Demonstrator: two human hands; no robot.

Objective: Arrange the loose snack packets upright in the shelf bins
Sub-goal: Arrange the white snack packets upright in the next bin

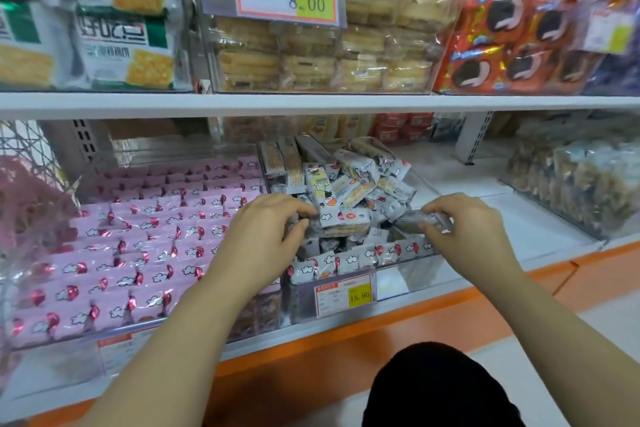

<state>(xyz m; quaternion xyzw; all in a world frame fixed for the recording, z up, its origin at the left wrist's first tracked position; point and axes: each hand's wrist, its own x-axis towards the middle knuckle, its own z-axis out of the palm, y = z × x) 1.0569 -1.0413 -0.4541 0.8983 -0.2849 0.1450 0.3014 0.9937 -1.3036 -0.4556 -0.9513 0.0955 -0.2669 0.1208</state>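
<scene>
Both hands are closed on snacks. The left hand (pixel 266 236) curls round a white cloud-printed biscuit packet (pixel 341 222), and the right hand (pixel 464 225) pinches a silvery-grey foil packet (pixel 410 219). Both are low over the clear plastic shelf bin (pixel 420 270). Behind them lies a jumbled heap of loose packets (pixel 353 177); along the bin's front wall a row of packets (pixel 346 262) stands upright. Just left, pink wrapped packets (pixel 156 236) sit in tidy rows.
</scene>
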